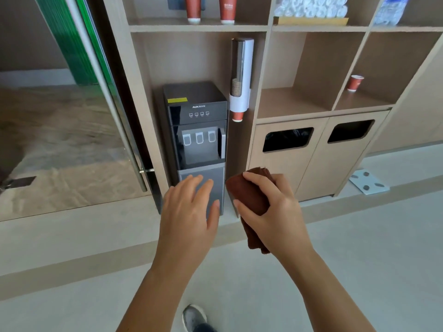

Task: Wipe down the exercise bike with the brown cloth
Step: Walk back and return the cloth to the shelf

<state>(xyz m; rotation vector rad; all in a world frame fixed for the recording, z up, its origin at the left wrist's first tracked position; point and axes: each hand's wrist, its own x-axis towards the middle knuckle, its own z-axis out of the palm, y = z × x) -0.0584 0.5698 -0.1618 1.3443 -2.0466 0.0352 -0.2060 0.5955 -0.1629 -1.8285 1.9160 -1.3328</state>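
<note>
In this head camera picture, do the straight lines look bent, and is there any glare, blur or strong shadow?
Head view: wide-angle distortion tilts the shelf uprights outward toward the frame edges. The glass door carries a hazy, streaky reflection. The light is soft and even, without hard shadows. The right hand, the brown cloth and the water dispenser look reasonably sharp.

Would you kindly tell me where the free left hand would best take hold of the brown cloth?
Probably the lower end of the brown cloth, pinched from the left. The right hand wraps the middle of the folded bundle, and only a short stub shows above its fingers. The lower end hangs bare below the thumb, on the side facing the open left hand.
</note>
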